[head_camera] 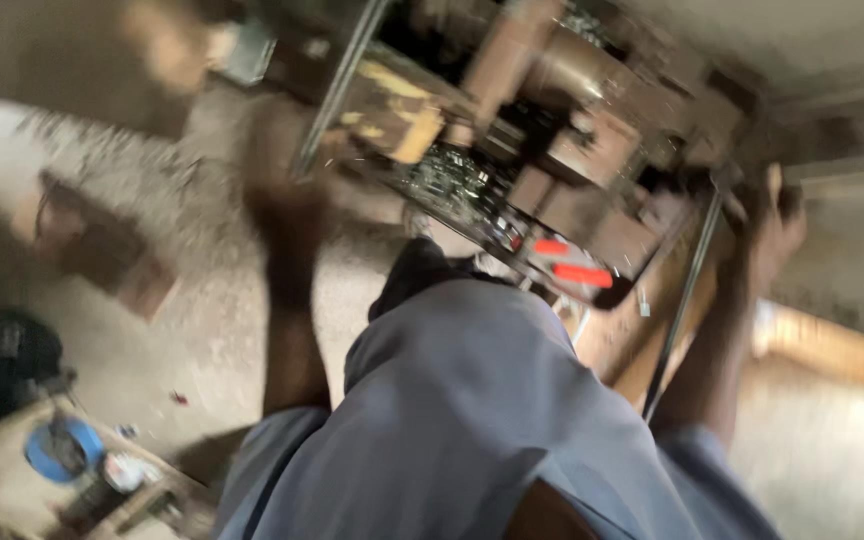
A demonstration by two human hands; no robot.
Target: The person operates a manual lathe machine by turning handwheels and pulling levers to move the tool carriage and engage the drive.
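Machine (542,150) ahead; bench (12,480) lower left.

Both arms were stretched fwd and up from the body, bare from the elbow down, short grey-blue sleeves at the upper arms. Left hand (287,215) was raised at the end of a near-straight forearm, heavily motion-blurred; fingers not readable, grip state unclear. Right hand (770,238) sat further out to the side, wrist bent, fingers (774,195) curled over at the top, blurred too. Hands were well apart.
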